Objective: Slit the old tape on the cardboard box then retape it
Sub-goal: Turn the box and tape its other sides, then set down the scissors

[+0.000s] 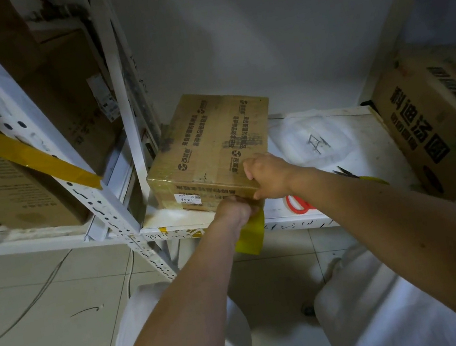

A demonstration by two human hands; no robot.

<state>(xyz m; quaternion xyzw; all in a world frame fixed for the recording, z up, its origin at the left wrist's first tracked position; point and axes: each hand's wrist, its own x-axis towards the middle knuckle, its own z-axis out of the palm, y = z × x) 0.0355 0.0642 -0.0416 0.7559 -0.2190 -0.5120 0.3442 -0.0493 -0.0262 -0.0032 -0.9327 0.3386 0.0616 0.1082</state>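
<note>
A brown cardboard box (209, 142) wrapped in glossy tape stands on a white shelf (174, 222), printed text on its top and a small white label on its front face. My left hand (234, 211) is at the box's lower front edge, pinching a loose strip of yellow tape (251, 237) that hangs down past the shelf edge. My right hand (266, 177) presses on the box's near right corner, fingers spread over the top and front face.
Red-handled scissors (298, 204) and a yellow-handled tool (369, 177) lie on the shelf to the right of the box. A larger printed carton (438, 119) stands at far right. White racking with more boxes (11, 185) fills the left. Tiled floor lies below.
</note>
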